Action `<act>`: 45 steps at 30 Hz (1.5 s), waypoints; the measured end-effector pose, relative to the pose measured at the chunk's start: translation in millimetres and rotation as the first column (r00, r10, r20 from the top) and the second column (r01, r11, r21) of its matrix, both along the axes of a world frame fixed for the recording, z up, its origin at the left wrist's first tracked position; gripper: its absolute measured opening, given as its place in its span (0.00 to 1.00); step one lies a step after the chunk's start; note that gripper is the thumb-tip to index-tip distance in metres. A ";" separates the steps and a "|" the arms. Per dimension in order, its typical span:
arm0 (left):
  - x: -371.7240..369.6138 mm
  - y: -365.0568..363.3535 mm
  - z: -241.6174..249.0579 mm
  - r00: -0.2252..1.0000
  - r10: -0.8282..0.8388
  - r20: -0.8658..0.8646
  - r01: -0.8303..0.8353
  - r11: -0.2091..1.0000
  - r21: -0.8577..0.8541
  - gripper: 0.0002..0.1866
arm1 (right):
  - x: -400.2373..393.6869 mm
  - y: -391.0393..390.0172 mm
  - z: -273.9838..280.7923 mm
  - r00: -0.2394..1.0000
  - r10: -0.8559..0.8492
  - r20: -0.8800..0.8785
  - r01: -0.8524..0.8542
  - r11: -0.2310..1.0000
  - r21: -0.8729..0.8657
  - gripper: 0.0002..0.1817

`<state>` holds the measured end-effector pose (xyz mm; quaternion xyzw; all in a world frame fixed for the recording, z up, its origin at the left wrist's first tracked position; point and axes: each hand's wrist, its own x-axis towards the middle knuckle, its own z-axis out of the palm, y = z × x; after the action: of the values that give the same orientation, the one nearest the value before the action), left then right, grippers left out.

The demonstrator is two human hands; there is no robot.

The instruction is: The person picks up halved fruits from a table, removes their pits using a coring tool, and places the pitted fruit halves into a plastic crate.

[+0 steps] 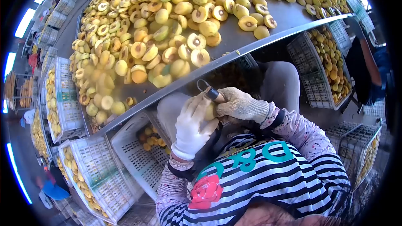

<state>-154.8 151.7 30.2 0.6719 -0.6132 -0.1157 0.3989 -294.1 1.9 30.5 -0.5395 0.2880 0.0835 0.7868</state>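
Observation:
My left hand (191,124), in a white glove with yellowed fingertips, is closed around a yellow fruit (210,111) in front of my lap. My right hand (242,104), in a beige knitted glove, grips a pitting tool (213,94) with a dark collar and a thin metal loop at its end. The two hands are close together, the tool lying over the fruit. Just beyond them runs the metal edge of a table (180,81), heaped with halved yellow fruits (197,42), many with brown pits or hollows showing.
A white crate (136,150) with some fruit stands below the table by my left forearm. More full crates (98,175) are at the left, and another crate (307,69) of fruit is at the right. A person's arm (370,65) shows at the far right.

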 end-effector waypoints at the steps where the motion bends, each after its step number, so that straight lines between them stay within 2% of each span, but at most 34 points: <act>1: -0.1 0.8 -2.4 0.999 -0.003 -0.053 0.003 1.000 0.008 0.36 | -0.5 1.1 -1.8 1.000 -0.013 -0.011 0.013 1.000 0.017 0.08; 3: 0.0 4.3 -7.9 0.985 -0.024 -0.173 0.026 1.000 0.008 0.37 | -4.3 7.0 -10.7 0.994 -0.102 0.027 0.098 0.989 0.109 0.08; 5: -2.9 7.0 -22.6 0.868 0.008 -0.496 0.014 0.999 0.040 0.36 | -8.6 11.1 -17.8 0.983 -0.175 0.057 0.156 0.956 0.248 0.08; 6: -4.8 6.9 -23.7 0.772 0.028 -0.635 0.010 0.998 0.056 0.36 | -9.7 11.8 -18.2 0.975 -0.211 0.073 0.178 0.933 0.314 0.08; 7: -8.4 8.4 -17.7 0.583 0.090 -0.807 0.013 0.993 0.120 0.34 | -10.2 11.5 -15.7 0.975 -0.218 0.043 0.185 0.902 0.391 0.07; 8: -10.0 7.5 -19.9 0.426 0.054 -0.903 0.006 0.998 0.062 0.33 | -10.3 11.8 -13.9 0.973 -0.226 0.044 0.194 0.908 0.371 0.06; 10: -12.5 5.0 -30.6 0.077 -0.040 -0.996 -0.037 0.998 -0.043 0.33 | -9.4 13.9 -5.8 0.970 -0.240 0.046 0.211 0.919 0.332 0.05; 11: -14.4 2.9 -34.0 0.131 -0.140 -0.981 -0.058 0.987 -0.149 0.30 | -11.1 15.9 3.1 0.977 -0.209 0.048 0.192 0.952 0.240 0.04; 12: -11.7 2.7 -31.6 0.052 -0.172 -0.984 -0.085 0.981 -0.176 0.30 | -15.6 16.1 -0.1 0.983 -0.151 0.103 0.127 0.970 0.207 0.03; 14: -2.9 7.6 -25.0 -0.092 -0.236 -0.967 -0.156 0.963 -0.220 0.31 | -24.5 18.3 6.0 0.956 -0.181 0.230 0.120 0.959 0.256 0.02; 15: 0.5 7.9 -25.2 0.042 -0.200 -0.979 -0.179 0.962 -0.205 0.30 | -28.3 13.7 11.2 0.981 -0.106 0.161 0.094 0.992 0.084 0.03; 16: 6.8 8.6 -26.6 0.058 -0.199 -0.978 -0.173 0.963 -0.206 0.30 | -22.0 25.9 -8.2 0.947 -0.107 0.304 0.206 0.926 -0.317 0.09; 18: 12.5 6.3 -25.8 0.068 -0.196 -0.978 -0.138 0.969 -0.204 0.31 | -33.0 22.6 -12.2 0.998 0.061 -0.003 -0.055 0.863 -0.501 0.17; 19: 7.3 4.3 -21.0 0.167 -0.085 -0.982 -0.194 0.974 -0.117 0.33 | -32.1 25.4 -5.2 0.998 0.062 -0.004 -0.056 0.871 -0.487 0.21; 20: 3.3 -0.4 -16.0 0.237 -0.030 -0.971 -0.215 0.973 -0.083 0.33 | -28.2 28.0 3.2 0.987 0.059 0.150 0.012 0.902 -0.432 0.22; 22: -7.6 -4.1 -3.7 0.363 0.100 -0.926 -0.262 0.965 0.001 0.33 | -18.2 32.2 16.8 0.984 0.178 0.028 -0.158 0.925 -0.345 0.23; 23: -14.1 -10.0 0.3 0.481 0.148 -0.864 -0.313 0.950 -0.011 0.33 | -14.9 34.1 13.0 0.975 0.193 0.113 -0.125 0.891 -0.436 0.26; 26: -22.5 -16.9 1.3 0.518 0.225 -0.826 -0.398 0.917 0.000 0.34 | -7.3 38.9 13.2 0.989 0.130 0.074 -0.082 0.884 -0.460 0.28; 30: -34.1 -21.1 6.3 0.505 0.243 -0.828 -0.438 0.899 -0.004 0.34 | -10.9 46.7 7.1 0.968 -0.042 0.247 0.123 0.939 -0.322 0.23; 31: -39.3 -21.9 16.4 0.455 0.220 -0.863 -0.441 0.897 -0.004 0.31 | -14.3 46.7 5.5 0.956 -0.081 0.281 0.165 0.942 -0.291 0.21; 32: -40.4 -22.5 18.0 0.510 0.231 -0.828 -0.433 0.901 -0.015 0.30 | -16.6 46.7 4.3 0.943 -0.119 0.310 0.204 0.945 -0.256 0.20; 33: -42.3 -23.2 18.4 0.562 0.243 -0.791 -0.424 0.905 -0.023 0.29 | -18.5 39.2 22.8 0.938 -0.128 0.321 0.251 0.890 -0.380 0.17; 34: -44.4 -24.7 19.6 0.613 0.250 -0.749 -0.409 0.912 -0.030 0.28 | -18.3 33.2 35.2 0.928 -0.132 0.347 0.287 0.850 -0.442 0.19; 35: -46.0 -27.6 22.0 0.684 0.340 -0.645 -0.437 0.900 0.012 0.26 | -14.8 30.5 32.3 0.898 -0.128 0.421 0.360 0.764 -0.536 0.21; 36: -46.0 -27.5 20.0 0.661 0.297 -0.689 -0.397 0.918 0.015 0.23 | -12.3 27.4 30.6 0.865 -0.111 0.490 0.432 0.660 -0.614 0.23; 38: -44.6 -21.7 5.7 0.595 0.217 -0.774 -0.324 0.946 0.016 0.18 | -15.5 19.8 37.4 0.951 0.060 0.303 0.205 0.610 -0.765 0.27; 39: -42.2 -19.5 -12.6 0.443 0.029 -0.896 -0.302 0.946 -0.119 0.18 | -16.2 17.4 40.1 0.969 0.146 0.197 0.080 0.569 -0.818 0.28; 42: -39.9 -19.2 -23.6 0.562 -0.001 -0.827 -0.265 0.947 -0.181 0.21 | -17.4 16.0 39.4 0.950 0.139 0.280 0.150 0.584 -0.798 0.25; 43: -43.6 -18.3 -14.4 0.494 0.142 -0.858 -0.327 0.945 -0.032 0.25 | -16.5 14.3 34.5 0.941 0.136 0.311 0.169 0.607 -0.777 0.24; 44: -43.4 -18.3 -17.0 0.509 0.160 -0.846 -0.325 0.945 -0.017 0.26 | -14.8 12.6 25.1 0.931 0.131 0.340 0.187 0.630 -0.754 0.22; 45: -42.5 -21.3 -15.3 0.523 0.178 -0.833 -0.326 0.945 -0.002 0.26 | -15.7 13.6 20.5 0.923 0.204 0.326 0.114 0.664 -0.739 0.20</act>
<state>-197.3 130.4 15.0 0.5874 -0.2585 -0.3074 0.7026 -309.9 15.4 51.0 -0.8262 0.1241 -0.1282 0.5344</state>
